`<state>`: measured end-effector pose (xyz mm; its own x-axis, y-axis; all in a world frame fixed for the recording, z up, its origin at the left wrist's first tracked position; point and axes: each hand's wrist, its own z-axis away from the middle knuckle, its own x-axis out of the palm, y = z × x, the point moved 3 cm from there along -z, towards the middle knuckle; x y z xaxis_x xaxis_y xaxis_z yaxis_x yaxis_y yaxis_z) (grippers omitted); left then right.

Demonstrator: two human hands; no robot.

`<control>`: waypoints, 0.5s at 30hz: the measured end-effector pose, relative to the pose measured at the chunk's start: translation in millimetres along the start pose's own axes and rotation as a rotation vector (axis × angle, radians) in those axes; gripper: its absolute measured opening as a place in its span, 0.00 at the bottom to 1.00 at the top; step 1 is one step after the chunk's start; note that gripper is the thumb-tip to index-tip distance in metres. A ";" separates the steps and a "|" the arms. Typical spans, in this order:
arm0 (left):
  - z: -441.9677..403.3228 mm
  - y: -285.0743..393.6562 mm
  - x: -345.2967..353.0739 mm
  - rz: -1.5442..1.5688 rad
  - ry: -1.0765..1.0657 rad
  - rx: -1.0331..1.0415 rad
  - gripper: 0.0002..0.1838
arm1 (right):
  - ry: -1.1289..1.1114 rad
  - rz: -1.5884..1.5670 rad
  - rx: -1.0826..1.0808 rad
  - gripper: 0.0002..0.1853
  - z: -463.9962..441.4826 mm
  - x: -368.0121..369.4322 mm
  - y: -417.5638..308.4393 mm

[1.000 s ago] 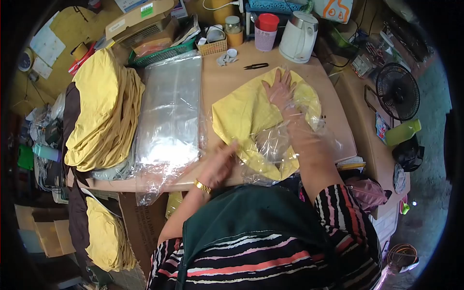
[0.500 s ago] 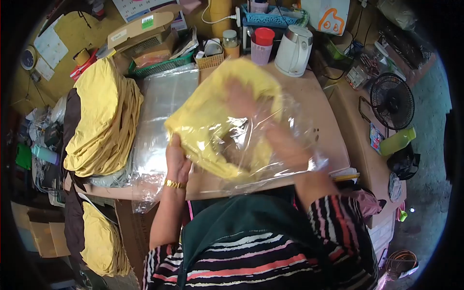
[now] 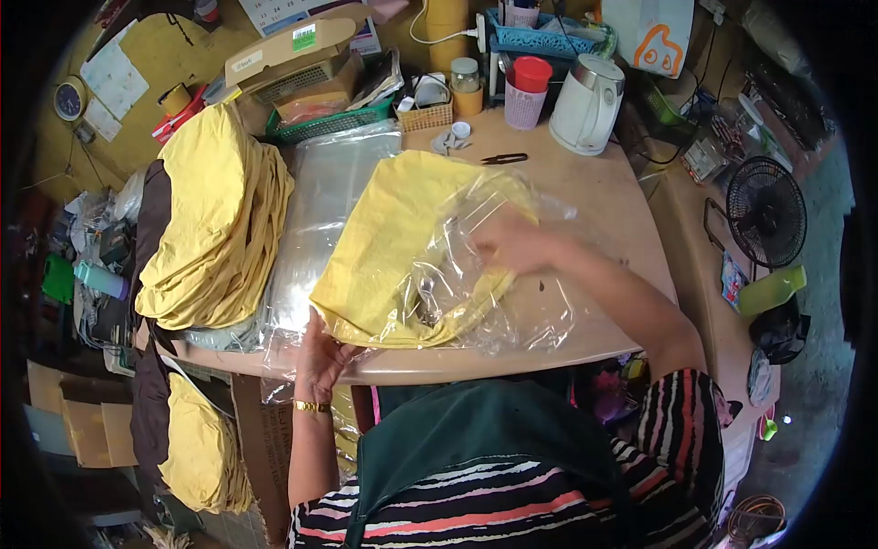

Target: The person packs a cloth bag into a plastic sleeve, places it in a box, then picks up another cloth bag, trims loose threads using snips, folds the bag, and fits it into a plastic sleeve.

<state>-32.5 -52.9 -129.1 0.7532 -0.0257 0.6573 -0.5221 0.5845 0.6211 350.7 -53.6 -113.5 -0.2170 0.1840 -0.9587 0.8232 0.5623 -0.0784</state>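
Observation:
A folded yellow cloth piece lies flat on the table in front of me. My left hand pinches its near left corner, thumb at the edge. Over the cloth's right part is a crumpled clear plastic bag, spreading past it onto the tabletop. The fingers of my right hand are closed on the bag's plastic above the cloth's right side; fingertips are partly hidden by glare and film. To the left, flat clear plastic bags lie stacked beside a tall pile of yellow cloth pieces.
Small black thread snips lie behind the cloth. A white kettle, a pink cup and baskets line the back of the table. At right stand a black fan and a yellow-green bottle.
The yellow cloth has come down flatter on the table. My right hand has moved off the cloth's middle to its right side, bunching the plastic. My left hand stays at the near left corner.

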 end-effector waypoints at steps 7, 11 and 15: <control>-18.8 -2.1 -8.5 -0.431 -0.056 0.115 0.16 | -0.669 -0.501 0.591 0.28 52.9 -31.5 -24.8; -4.9 -6.5 33.2 -0.251 0.016 -0.140 0.17 | -0.398 -0.474 0.298 0.33 68.5 -106.9 -53.8; -48.2 -15.3 20.7 -0.589 -0.004 -0.064 0.19 | -0.466 -0.194 0.220 0.28 79.6 -69.8 -109.0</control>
<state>10.4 -23.3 -145.6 0.9072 -0.3637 0.2113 0.0086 0.5183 0.8552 317.9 -191.9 -59.8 -0.1614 -0.3107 -0.9367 0.8924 0.3593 -0.2730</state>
